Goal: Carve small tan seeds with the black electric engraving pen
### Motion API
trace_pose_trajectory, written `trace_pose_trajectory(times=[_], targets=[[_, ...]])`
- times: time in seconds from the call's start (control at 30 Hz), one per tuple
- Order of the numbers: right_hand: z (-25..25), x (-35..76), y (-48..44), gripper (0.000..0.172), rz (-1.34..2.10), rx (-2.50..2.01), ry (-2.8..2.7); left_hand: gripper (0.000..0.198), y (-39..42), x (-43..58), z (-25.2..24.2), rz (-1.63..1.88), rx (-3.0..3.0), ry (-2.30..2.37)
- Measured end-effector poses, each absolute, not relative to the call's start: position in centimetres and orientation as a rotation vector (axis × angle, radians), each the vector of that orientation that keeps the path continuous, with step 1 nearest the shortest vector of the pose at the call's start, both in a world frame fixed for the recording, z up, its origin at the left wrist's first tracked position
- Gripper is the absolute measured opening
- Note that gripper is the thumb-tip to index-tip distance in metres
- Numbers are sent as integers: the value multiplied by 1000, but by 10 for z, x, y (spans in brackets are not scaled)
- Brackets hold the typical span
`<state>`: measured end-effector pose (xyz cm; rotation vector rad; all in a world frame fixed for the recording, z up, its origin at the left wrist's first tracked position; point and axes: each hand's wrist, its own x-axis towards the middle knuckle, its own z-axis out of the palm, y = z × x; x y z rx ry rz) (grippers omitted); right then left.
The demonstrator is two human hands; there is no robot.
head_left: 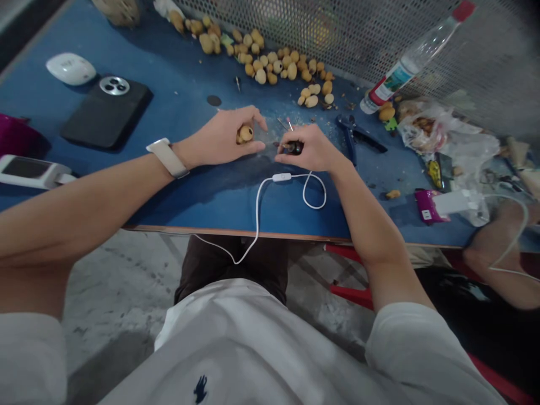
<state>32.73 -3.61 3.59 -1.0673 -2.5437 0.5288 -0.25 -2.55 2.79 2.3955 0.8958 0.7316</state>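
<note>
In my left hand [223, 136] sits a small tan gourd [245, 134] with a dark round spot on its side; the fingers curl around it and the fingertips stay apart. My right hand [314, 147] grips a small dark rotary tool [294, 148], its thin bit pointing left toward the gourd. A gap separates the bit from the gourd. The white cable [257, 208] with an inline switch [282, 177] lies below my hands, looping near the right one. Fine pale dust and thin bits lie behind the right hand.
Many small gourds [291, 70] line the mesh panel [270, 22]. Blue-handled pliers [350, 138], a plastic bottle [415, 59] and plastic bags [426, 126] lie to the right. A phone [107, 112] and a white device [34, 171] are at left. Another person's arm [498, 247] rests at far right.
</note>
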Motion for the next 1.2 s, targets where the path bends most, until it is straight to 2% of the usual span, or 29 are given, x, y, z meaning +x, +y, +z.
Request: trace_pose_trajectory(times=[0.17, 0.27, 0.43, 0.57, 0.7, 0.87, 1.0, 1.1, 1.2], targets=[[56, 328, -43, 44, 948, -979, -2606, 40, -20, -4, 20, 717, 2388, 775], [62, 323, -47, 46, 1073, -954, -2582, 33, -19, -1, 19, 699, 2404, 735], [64, 326, -47, 44, 1170, -940, -2553, 39, -16, 1, 20, 680, 2479, 778], [63, 329, -44, 48, 1209, -960, -2536, 53, -11, -3, 18, 673, 2474, 820], [64, 327, -42, 55, 1213, -1040, -2501, 70, -10, -7, 17, 664, 2424, 864], [63, 326, -41, 57, 1182, -1045, -2540, 62, -11, -7, 15, 660, 2397, 915], [59, 330, -40, 59, 1082, -988, -2532, 63, -14, -5, 17, 663, 2383, 982], [52, 333, -37, 51, 938, -1030, -2458, 67, -14, -6, 19, 689, 2354, 986], [46, 331, -35, 41, 774, -1088, -2368, 80, -11, -8, 19, 698, 2338, 974]])
